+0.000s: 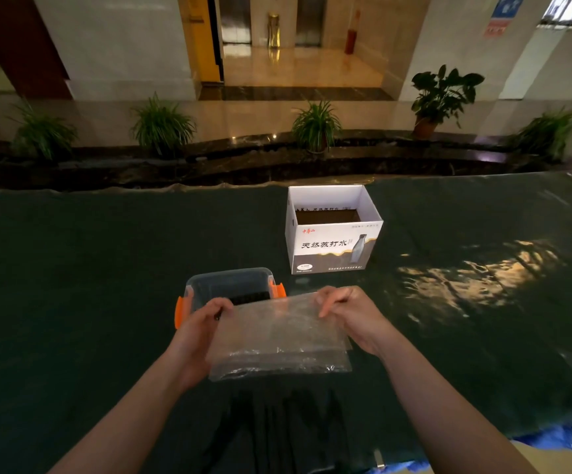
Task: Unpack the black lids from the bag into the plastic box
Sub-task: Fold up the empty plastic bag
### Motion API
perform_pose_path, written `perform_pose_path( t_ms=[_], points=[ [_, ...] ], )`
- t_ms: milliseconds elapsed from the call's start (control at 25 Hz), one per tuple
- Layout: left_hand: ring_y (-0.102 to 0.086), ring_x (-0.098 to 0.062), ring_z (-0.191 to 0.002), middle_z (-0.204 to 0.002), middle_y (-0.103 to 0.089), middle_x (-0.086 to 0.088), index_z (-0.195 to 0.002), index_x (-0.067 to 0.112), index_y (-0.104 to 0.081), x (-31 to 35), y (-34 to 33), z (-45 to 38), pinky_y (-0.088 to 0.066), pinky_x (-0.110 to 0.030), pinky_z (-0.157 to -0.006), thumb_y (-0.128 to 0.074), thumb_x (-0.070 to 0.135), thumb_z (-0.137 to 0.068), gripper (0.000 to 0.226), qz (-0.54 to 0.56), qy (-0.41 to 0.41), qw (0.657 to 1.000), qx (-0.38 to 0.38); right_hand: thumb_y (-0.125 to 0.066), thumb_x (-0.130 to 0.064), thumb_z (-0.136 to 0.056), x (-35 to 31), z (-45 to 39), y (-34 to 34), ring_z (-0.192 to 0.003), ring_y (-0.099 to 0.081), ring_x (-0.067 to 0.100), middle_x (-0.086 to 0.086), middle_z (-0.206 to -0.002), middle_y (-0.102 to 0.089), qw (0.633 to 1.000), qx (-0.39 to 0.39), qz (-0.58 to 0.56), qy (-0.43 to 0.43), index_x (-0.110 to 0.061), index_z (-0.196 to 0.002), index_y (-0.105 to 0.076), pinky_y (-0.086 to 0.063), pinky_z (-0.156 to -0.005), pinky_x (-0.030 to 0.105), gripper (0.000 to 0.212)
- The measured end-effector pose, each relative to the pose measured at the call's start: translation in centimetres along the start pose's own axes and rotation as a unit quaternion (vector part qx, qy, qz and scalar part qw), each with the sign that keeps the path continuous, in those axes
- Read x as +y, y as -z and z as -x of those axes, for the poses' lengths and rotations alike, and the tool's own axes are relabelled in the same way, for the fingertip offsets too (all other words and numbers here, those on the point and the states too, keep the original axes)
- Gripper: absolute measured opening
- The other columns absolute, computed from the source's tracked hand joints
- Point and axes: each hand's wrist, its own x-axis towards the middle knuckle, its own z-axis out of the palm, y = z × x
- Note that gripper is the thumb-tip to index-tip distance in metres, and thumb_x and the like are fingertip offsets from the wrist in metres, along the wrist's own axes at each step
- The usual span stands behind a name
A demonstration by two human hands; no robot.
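Hands — left (198, 331), right (353, 314) — fingers pinching clear bag (279, 340), above plastic box (229, 289).

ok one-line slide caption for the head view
Both hands, left and right, hold a clear bag over the plastic box.

I see the clear bag (279, 336) tilted mouth-first over the orange-latched plastic box (229, 289), black lids (250, 297) inside.
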Motion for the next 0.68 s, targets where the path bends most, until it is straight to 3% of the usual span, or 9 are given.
perform_pose_path(
  t_ms=[80,160,240,320,360,440,560,680],
  points=[
    [-0.068,-0.033,-0.088,-0.1,-0.072,-0.013,-0.101,0.022,-0.066,0.0,-0.2,0.5,-0.054,-0.045,-0.064,-0.069,0.047,-0.073,0.037,0.002,0.021,1.0,-0.012,-0.058,0.006,-0.088,0.0,-0.2,-0.1,-0.109,-0.061,0.029,0.011,-0.105,-0.065,0.999,0.02,0.031,0.018,-0.005,-0.054,-0.067,-0.056,-0.087,0.039,0.036],
    [-0.069,-0.03,-0.08,-0.095,-0.074,-0.013,-0.114,0.023,-0.062,-0.3,0.0,1.0,-0.051,-0.035,-0.054,-0.062,0.038,-0.085,0.032,-0.058,0.027,0.997,-0.042,-0.057,0.009,-0.087,0.0,-0.3,-0.1,-0.109,-0.061,0.031,0.009,-0.101,-0.067,0.996,0.055,0.054,0.037,-0.003,-0.059,-0.069,-0.055,-0.091,0.04,0.032],
    [-0.068,-0.027,-0.075,-0.098,-0.073,-0.015,-0.123,0.014,-0.058,-1.0,0.4,1.2,-0.045,-0.025,-0.044,-0.062,0.027,-0.087,0.039,-0.114,0.035,0.991,-0.059,-0.056,0.003,-0.09,0.4,-0.6,0.1,-0.113,-0.06,0.036,0.011,-0.108,-0.068,0.997,0.061,-0.017,0.039,-0.004,-0.09,-0.074,-0.052,-0.096,0.046,0.019],
    [-0.067,-0.023,-0.074,-0.098,-0.073,-0.012,-0.123,0.017,-0.059,-1.5,0.2,1.0,-0.044,-0.023,-0.043,-0.064,0.022,-0.086,0.038,-0.063,0.018,0.997,-0.045,-0.053,-0.018,-0.097,1.1,-0.5,0.5,-0.126,-0.051,0.04,0.022,-0.132,-0.056,0.978,-0.016,-0.207,0.008,-0.006,-0.128,-0.058,-0.038,-0.108,0.055,0.033],
    [-0.067,-0.022,-0.075,-0.099,-0.073,-0.01,-0.12,0.023,-0.062,-1.7,-0.2,1.0,-0.046,-0.023,-0.044,-0.063,0.022,-0.087,0.033,-0.017,0.002,1.0,-0.025,-0.049,-0.029,-0.099,1.4,-0.2,0.4,-0.132,-0.045,0.039,0.023,-0.14,-0.049,0.96,-0.068,-0.273,-0.011,-0.007,-0.136,-0.048,-0.031,-0.113,0.054,0.044],
    [-0.068,-0.02,-0.082,-0.104,-0.073,-0.005,-0.117,0.031,-0.061,-2.2,-1.1,0.7,-0.051,-0.024,-0.048,-0.06,0.025,-0.09,0.028,0.052,-0.033,0.998,0.023,-0.042,-0.045,-0.097,2.3,0.3,-0.9,-0.136,-0.042,0.032,0.017,-0.146,-0.046,0.953,-0.136,-0.269,-0.038,-0.01,-0.143,-0.04,-0.028,-0.115,0.048,0.058],
    [-0.069,-0.018,-0.095,-0.117,-0.07,-0.001,-0.128,0.033,-0.053,-4.0,-2.0,0.2,-0.056,-0.029,-0.061,-0.06,0.033,-0.089,0.039,0.049,-0.064,0.996,0.034,-0.048,-0.035,-0.095,2.8,0.6,-4.3,-0.133,-0.047,0.028,0.012,-0.143,-0.05,0.966,-0.159,-0.2,-0.031,-0.011,-0.143,-0.04,-0.034,-0.112,0.045,0.053],
    [-0.063,-0.018,-0.112,-0.126,-0.065,0.003,-0.132,0.033,-0.049,-5.3,-2.9,0.5,-0.054,-0.038,-0.081,-0.054,0.037,-0.094,0.039,-0.012,-0.073,0.997,0.02,-0.054,-0.014,-0.096,2.0,-0.3,-6.2,-0.119,-0.06,0.028,0.014,-0.128,-0.063,0.978,-0.021,-0.207,-0.01,-0.005,-0.131,-0.052,-0.044,-0.105,0.046,0.036]
  ],
)
